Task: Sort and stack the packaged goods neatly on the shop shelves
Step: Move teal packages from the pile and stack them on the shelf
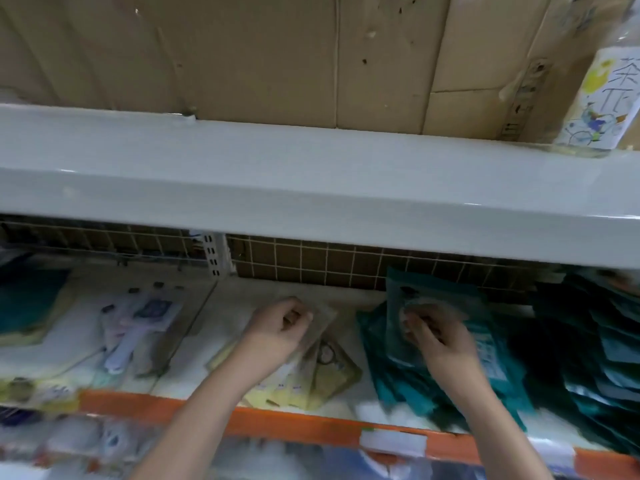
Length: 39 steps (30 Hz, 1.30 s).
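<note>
Both my hands reach into the lower shelf (pixel 194 407) with the orange front edge. My left hand (pixel 277 329) is closed around the top of a clear pale packet (pixel 322 315) that lies over the yellow packets (pixel 311 379). My right hand (pixel 433 336) grips a teal packet (pixel 433 289) at the top of a leaning pile of teal packets (pixel 398 375). More dark teal packets (pixel 588 341) are stacked to the right. The view is blurred.
A white upper shelf (pixel 311 181) overhangs the lower one, with cardboard (pixel 242 57) behind and a printed packet (pixel 602 98) at its right. A wire divider (pixel 194 327) separates white and purple packaged items (pixel 138 323) at left. A wire grid (pixel 329 261) backs the shelf.
</note>
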Each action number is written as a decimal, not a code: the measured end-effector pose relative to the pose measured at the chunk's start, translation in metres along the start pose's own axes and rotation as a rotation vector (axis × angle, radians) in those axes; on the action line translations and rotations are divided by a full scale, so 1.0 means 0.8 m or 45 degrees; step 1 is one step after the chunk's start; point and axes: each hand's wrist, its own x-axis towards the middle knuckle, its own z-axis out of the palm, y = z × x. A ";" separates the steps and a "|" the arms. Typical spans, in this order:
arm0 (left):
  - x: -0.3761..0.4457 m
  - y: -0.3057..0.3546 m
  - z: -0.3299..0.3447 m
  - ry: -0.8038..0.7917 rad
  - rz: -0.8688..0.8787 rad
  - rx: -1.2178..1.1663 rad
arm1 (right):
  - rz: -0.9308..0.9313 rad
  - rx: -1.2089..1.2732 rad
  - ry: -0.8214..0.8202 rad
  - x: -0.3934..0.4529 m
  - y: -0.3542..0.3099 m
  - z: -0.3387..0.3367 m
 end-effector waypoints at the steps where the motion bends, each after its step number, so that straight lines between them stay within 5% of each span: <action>1: -0.011 -0.010 -0.019 0.052 -0.002 -0.022 | 0.006 -0.002 -0.046 -0.003 -0.008 0.015; 11: -0.115 -0.136 -0.197 0.359 -0.076 0.131 | 0.053 0.020 -0.261 -0.070 -0.090 0.168; 25: -0.225 -0.331 -0.462 0.434 -0.307 0.212 | 0.084 0.028 -0.630 -0.179 -0.225 0.454; 39: -0.194 -0.430 -0.577 0.484 -0.465 0.267 | -0.060 -0.023 -0.833 -0.142 -0.299 0.626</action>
